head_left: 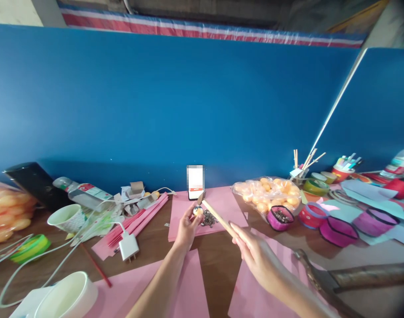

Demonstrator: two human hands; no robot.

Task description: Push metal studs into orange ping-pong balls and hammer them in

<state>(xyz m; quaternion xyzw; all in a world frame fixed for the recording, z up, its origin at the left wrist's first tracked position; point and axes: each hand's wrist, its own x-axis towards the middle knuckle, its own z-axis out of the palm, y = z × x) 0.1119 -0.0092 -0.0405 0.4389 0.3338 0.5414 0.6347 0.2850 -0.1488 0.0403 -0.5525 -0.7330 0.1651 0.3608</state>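
Near the middle of the table, my left hand [188, 227] is closed around a small rounded object, pale orange and white like a ping-pong ball [198, 211]; dark and shiny spots show on its upper side. A pale wooden stick [219, 217] is gripped in my right hand [251, 247], its far end pointing up and left, close above the ball. Whether the stick touches the ball I cannot tell. Beside my left fingertips, small shiny metal bits [209, 218] lie heaped on pink paper [179, 221]. Behind them a phone [196, 192] stands upright, a small brown pointed piece before it.
Bagged orange balls [266, 194] lie right, another bag [6, 212] far left. Purple fabric cups [337, 232] and a hammer [364, 276] are at right. A charger [128, 246], cables and paper cups [66, 296] crowd the left. A blue panel [188, 101] closes the back.
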